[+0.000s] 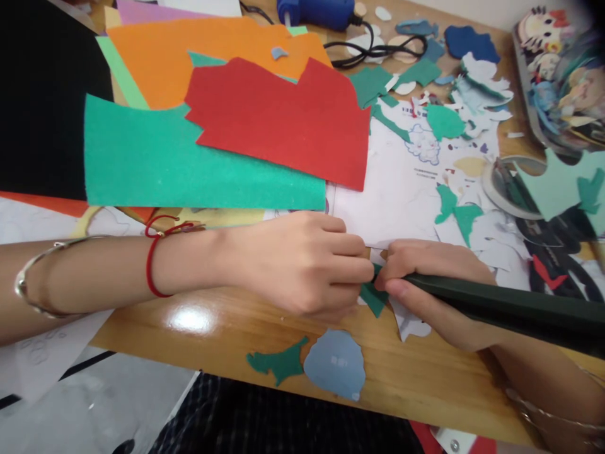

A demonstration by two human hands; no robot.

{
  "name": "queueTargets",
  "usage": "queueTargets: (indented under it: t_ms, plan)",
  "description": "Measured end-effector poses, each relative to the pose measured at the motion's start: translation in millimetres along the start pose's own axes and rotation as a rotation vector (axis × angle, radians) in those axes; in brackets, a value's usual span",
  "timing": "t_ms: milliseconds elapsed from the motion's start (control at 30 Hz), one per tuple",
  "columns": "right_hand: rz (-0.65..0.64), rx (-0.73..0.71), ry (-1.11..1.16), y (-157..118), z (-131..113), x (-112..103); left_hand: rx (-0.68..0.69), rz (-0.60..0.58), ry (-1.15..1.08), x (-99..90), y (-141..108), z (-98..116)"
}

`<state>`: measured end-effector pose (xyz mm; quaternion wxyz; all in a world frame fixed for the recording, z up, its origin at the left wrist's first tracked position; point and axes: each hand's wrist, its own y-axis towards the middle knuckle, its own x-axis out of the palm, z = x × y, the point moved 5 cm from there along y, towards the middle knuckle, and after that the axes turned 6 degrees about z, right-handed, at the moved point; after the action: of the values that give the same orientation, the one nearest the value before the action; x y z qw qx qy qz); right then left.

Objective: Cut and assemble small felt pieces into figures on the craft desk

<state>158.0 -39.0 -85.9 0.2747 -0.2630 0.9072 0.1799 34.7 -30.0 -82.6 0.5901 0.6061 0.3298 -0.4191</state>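
My left hand (312, 265) is curled closed over the wooden table, its fingertips turned away from view. What it holds, if anything, is hidden. Close by on the right, my right hand (435, 268) grips a long, dark, tapered stick-like tool (510, 306), which slants out past the right edge. Between both hands a small green felt piece (374, 299) shows, partly covered by the fingers. Nearer the table edge lie a green felt scrap (278, 362) and a light blue scalloped cutout (334, 366), side by side.
Behind my hands, a red felt sheet (288, 120) overlaps a green felt sheet (189, 161), with orange felt (212, 50) and black felt (42, 101) around them. Scraps cover printed paper (378, 202). A blue corded tool (321, 12), tape roll (491, 183) and tray (527, 107) stand farther off.
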Motion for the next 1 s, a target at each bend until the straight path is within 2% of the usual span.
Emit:
queueTargets:
  t_ms: [133,500,1000]
  plan:
    - [-0.011,0.019,0.004,0.0,-0.2,0.2,0.005,-0.032,-0.026,1.3,0.6,2.1]
    - [-0.038,0.012,-0.009,-0.2,0.3,1.4,-0.153,-0.063,-0.101,1.0,4.2,-0.2]
    - [-0.021,0.041,-0.055,-3.0,1.4,0.6,-0.140,-0.058,-0.122,3.3,1.7,2.5]
